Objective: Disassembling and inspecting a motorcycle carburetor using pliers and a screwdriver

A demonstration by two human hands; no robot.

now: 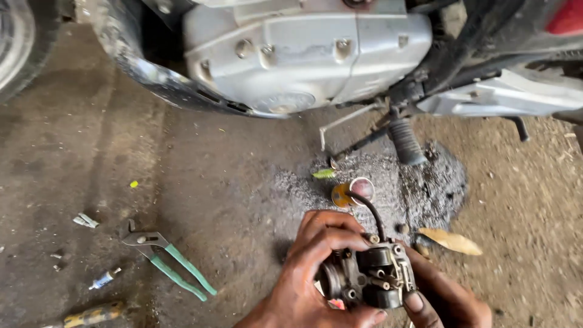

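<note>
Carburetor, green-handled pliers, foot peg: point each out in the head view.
carburetor (371,276), head view, on its dark metal body between both hands.
green-handled pliers (182,270), head view, on the green handles, lying on the ground.
foot peg (405,141), head view, on its ribbed black rubber sleeve.

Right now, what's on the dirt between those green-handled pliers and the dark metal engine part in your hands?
Nothing: in the head view, only bare, oil-darkened dirt lies between the green-handled pliers and the dark metal engine part held by left hand and right hand.

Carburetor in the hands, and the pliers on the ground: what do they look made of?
Carburetor: apparently cast metal, dull grey and grimy, with a black rubber-looking hose. Pliers: bare steel-looking head, handles sleeved in green, probably plastic or rubber. Both hands, left and right, cradle the carburetor.
</note>
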